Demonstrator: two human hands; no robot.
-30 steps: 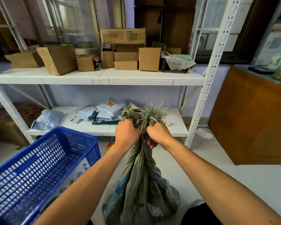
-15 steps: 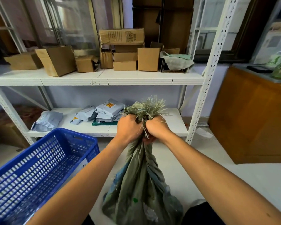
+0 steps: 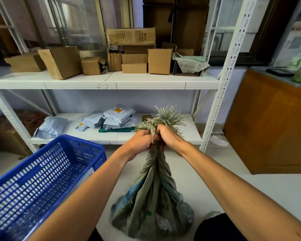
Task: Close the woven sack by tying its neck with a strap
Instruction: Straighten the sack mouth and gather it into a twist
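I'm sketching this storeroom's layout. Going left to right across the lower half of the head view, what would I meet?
blue crate → woven sack → wooden cabinet

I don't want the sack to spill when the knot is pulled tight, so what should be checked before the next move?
1. Woven sack: neck gathered into one twisted bunch: ok.
2. Left hand and right hand both grip the neck: ok.
3. Strap wound round the neck: cannot tell, the hands hide it.
4. Frayed mouth all above the grip: ok.
5. Sack apart from the blue plastic crate: ok.
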